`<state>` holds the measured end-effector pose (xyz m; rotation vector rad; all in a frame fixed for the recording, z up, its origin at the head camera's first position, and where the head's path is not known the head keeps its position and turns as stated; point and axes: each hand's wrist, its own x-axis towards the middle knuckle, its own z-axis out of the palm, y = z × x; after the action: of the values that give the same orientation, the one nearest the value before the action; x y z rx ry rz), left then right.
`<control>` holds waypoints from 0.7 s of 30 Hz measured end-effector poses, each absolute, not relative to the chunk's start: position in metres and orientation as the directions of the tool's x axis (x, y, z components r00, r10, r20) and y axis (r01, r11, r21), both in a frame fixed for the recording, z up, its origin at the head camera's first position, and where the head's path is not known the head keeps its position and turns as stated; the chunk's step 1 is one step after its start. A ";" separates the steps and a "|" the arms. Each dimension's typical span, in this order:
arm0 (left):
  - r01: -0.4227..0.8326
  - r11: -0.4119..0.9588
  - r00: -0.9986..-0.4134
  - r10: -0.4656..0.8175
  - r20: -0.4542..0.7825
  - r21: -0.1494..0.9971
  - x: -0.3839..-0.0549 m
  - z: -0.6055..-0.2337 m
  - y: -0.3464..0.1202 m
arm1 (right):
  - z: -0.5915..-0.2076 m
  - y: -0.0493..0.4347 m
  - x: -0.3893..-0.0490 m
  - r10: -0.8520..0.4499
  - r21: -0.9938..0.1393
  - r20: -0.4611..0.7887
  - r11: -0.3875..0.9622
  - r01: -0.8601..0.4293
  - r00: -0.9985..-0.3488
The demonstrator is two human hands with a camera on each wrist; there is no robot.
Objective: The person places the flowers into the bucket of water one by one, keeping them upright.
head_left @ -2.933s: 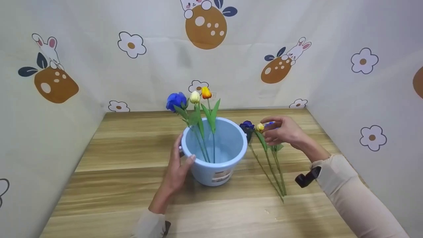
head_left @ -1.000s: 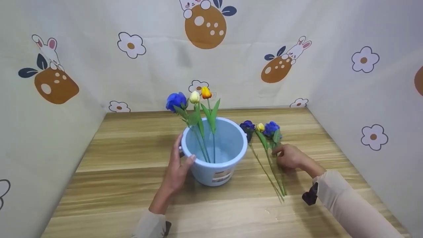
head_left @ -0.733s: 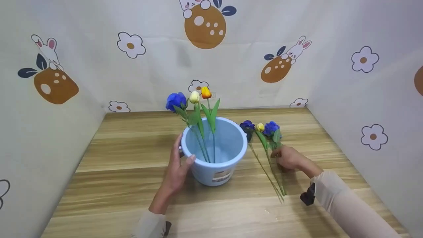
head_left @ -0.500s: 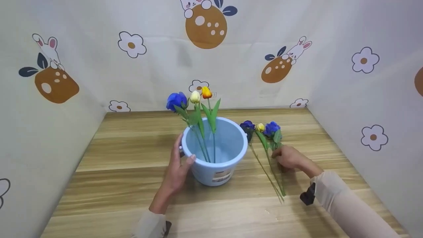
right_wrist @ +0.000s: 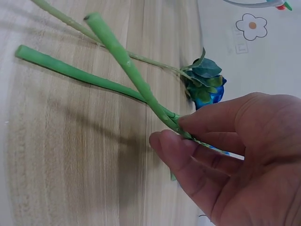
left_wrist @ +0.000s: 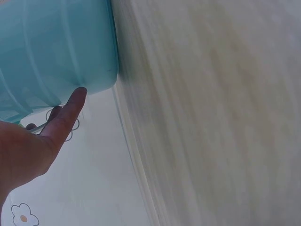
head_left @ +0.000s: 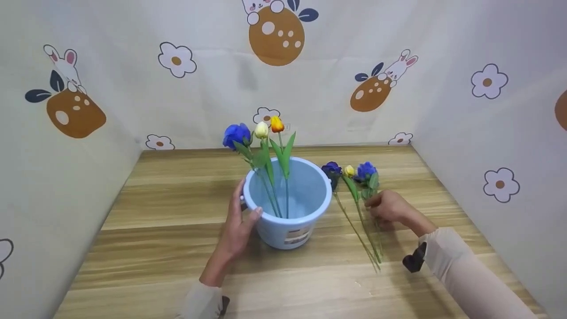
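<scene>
The person's two hands are apart, one on the light-blue bucket (head_left: 274,231) and one to its right. The left hand (head_left: 235,227) clasps the bucket's left side, thumb at the rim, fingers along the wall. The right hand (head_left: 390,209) pinches the stem of a blue flower (head_left: 366,171) right of the bucket; the wrist view shows two green stems crossing at its fingertips, and whether both are held cannot be told. Between that flower and the bucket lie a yellow tulip (head_left: 349,171) and a dark blue flower (head_left: 331,169). Inside the bucket lean a large blue flower (head_left: 236,135), a white tulip (head_left: 261,130) and an orange tulip (head_left: 277,124). Beneath the bucket spreads a tabletop (head_left: 168,212) with streaked, pale-brown wood grain. Behind it and to both sides hangs pale sheeting (head_left: 208,102), creased, printed with rabbits, oranges and white blossoms.
</scene>
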<state>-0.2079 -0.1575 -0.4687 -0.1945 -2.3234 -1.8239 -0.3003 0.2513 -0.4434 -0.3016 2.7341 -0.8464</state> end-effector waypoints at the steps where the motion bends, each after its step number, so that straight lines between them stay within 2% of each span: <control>1: 0.213 0.238 -0.975 -0.009 0.221 0.948 -0.208 -0.469 -0.157 | -0.443 0.251 -0.300 -0.266 -0.587 -0.192 0.802 -0.106 -0.945; 8: 0.251 0.249 -0.965 -0.011 0.262 0.935 -0.208 -0.469 -0.158 | -0.440 0.252 -0.301 -0.246 -0.641 -0.223 0.766 -0.048 -0.943; 21: 0.238 0.243 -0.969 -0.009 0.248 0.940 -0.208 -0.468 -0.157 | -0.436 0.247 -0.302 -0.206 -0.691 -0.239 0.723 0.017 -0.949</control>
<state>-0.2076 -0.1571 -0.4681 -0.2157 -2.3099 -1.8039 -0.3015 0.2473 -0.4361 -0.1479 2.6285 -1.0583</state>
